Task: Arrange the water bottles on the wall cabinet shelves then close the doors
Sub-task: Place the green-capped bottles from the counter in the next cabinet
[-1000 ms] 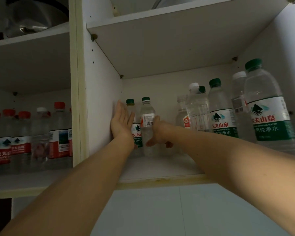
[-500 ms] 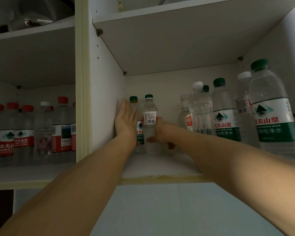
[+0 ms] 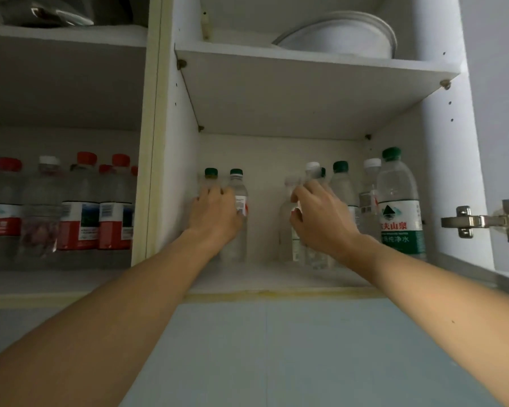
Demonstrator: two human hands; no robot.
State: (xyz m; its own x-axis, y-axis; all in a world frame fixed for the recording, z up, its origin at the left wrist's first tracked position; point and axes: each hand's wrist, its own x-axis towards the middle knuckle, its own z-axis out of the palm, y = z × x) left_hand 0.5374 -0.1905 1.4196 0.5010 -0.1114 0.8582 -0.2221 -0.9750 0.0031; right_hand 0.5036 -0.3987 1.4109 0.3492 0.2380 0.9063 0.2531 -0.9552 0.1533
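In the right compartment of the wall cabinet (image 3: 171, 171), two small green-capped bottles stand at the left wall. My left hand (image 3: 215, 214) lies over them, fingers curled round the left green-capped bottle (image 3: 210, 176); the second green-capped bottle (image 3: 238, 186) touches the hand's right side. My right hand (image 3: 321, 218) grips a clear bottle (image 3: 287, 218) in the middle cluster, blurred by motion. Further right stand a white-capped bottle (image 3: 370, 183) and a large green-labelled bottle (image 3: 400, 207) at the shelf's front right.
The left compartment holds a row of red-capped bottles (image 3: 83, 207) on its shelf (image 3: 41, 284). White plates (image 3: 341, 36) sit on the upper right shelf. A metal door hinge (image 3: 482, 221) juts out at the right side panel. Pale wall tiles lie below the cabinet.
My left hand left the side wall and now curls over the left bottles. My right hand let go of the second green-capped bottle and moved right to the middle cluster. The camera drew back.
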